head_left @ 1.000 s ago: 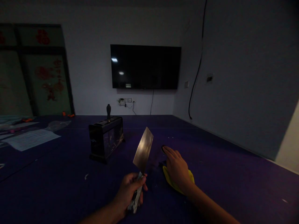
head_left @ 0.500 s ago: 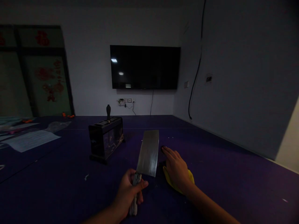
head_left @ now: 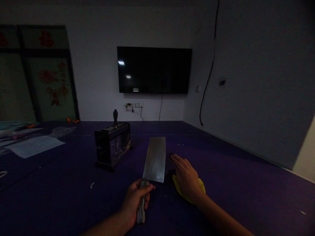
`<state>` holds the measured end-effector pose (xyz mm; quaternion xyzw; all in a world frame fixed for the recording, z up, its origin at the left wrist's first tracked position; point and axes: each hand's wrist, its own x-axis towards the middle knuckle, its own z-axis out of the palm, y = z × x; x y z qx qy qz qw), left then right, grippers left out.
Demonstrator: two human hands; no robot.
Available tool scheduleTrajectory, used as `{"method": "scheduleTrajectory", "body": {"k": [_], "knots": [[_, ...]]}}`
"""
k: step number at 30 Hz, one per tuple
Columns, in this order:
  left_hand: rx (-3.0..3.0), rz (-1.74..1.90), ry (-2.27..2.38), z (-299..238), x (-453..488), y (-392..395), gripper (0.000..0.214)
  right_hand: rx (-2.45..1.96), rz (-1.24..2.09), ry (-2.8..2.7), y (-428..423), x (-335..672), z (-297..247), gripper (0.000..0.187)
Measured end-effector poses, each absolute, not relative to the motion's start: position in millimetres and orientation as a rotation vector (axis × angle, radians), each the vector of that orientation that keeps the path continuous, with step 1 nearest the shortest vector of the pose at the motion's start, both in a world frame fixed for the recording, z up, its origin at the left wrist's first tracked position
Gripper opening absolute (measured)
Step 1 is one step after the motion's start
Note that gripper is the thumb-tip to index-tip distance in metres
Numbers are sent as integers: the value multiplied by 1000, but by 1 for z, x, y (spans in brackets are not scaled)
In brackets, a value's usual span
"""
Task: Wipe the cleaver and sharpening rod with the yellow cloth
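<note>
Steel catches the only light in a dim room as a person's left hand [head_left: 135,200], clenched around the handle, holds a cleaver [head_left: 154,159] up off a dark purple surface [head_left: 61,190], its broad blade flat toward the camera and tipped away from the body. The right hand [head_left: 186,178] lies open, gripping nothing, palm down on a yellow cloth [head_left: 200,186] just right of the blade, fingertips reaching toward a small dark object that is too dim to identify. A black knife block [head_left: 112,146] with one dark handle standing out of its top sits well apart to the left; papers [head_left: 33,146] lie farther left, and a wall-mounted television [head_left: 154,69] hangs beyond. To handle the blade well here, the grip should likely stay firm at the handle, the edge turned away from the resting fingers, with the cloth hand kept flat.
</note>
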<state>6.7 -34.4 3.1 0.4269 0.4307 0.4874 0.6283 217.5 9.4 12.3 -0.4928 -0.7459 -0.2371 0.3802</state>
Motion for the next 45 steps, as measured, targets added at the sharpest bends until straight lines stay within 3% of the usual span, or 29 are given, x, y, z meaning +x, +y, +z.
{"method": "scheduleTrajectory", "body": {"k": [8, 33, 45], "knots": [[986, 1026, 992, 6, 6, -33, 48, -1195, -617, -1976, 5, 214, 15, 45], [1040, 995, 980, 1, 12, -43, 42, -1150, -599, -1933, 6, 213, 13, 46], [1024, 1005, 872, 1, 13, -41, 44, -902, -633, -1889, -6, 211, 16, 43]]}}
